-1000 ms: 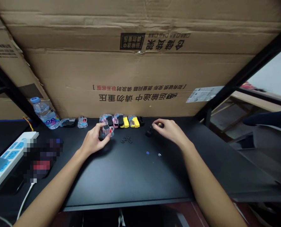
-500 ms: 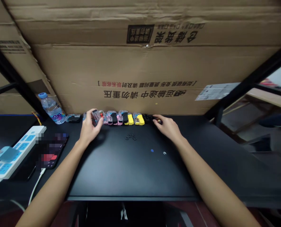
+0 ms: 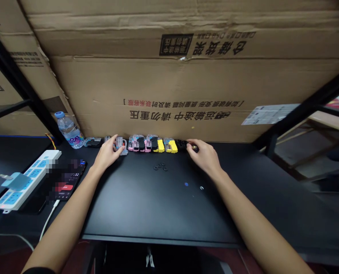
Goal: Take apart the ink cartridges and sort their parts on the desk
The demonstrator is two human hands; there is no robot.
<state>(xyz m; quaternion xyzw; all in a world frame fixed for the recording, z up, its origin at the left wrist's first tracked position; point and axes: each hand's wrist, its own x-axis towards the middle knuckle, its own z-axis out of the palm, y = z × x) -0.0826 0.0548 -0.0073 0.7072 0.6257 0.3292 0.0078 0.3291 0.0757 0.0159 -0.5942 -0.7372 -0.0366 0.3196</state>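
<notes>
At the far edge of the desk, my left hand (image 3: 108, 154) pinches a clear plastic casing (image 3: 125, 146) with a small red spot inside, resting upright against the back row. Right of it stand several similar clear casings with black and pink parts (image 3: 138, 144) and yellow parts (image 3: 173, 146). My right hand (image 3: 205, 155) curls its fingers round a small brass-coloured round piece (image 3: 195, 147), next to a cluster of black parts (image 3: 182, 145). Several small black rings (image 3: 160, 166) lie in front of the row.
A blue disc (image 3: 186, 184) and a small white piece (image 3: 202, 188) lie on the black desk (image 3: 152, 209). To the left are a water bottle (image 3: 70, 130), a power strip (image 3: 28, 179) and a charging phone (image 3: 71, 180). Cardboard (image 3: 158, 82) walls off the back.
My left hand has lowered the clear casing from a tilted position in the air to the desk by the row. My right hand stays by the black parts. The view has shifted slightly.
</notes>
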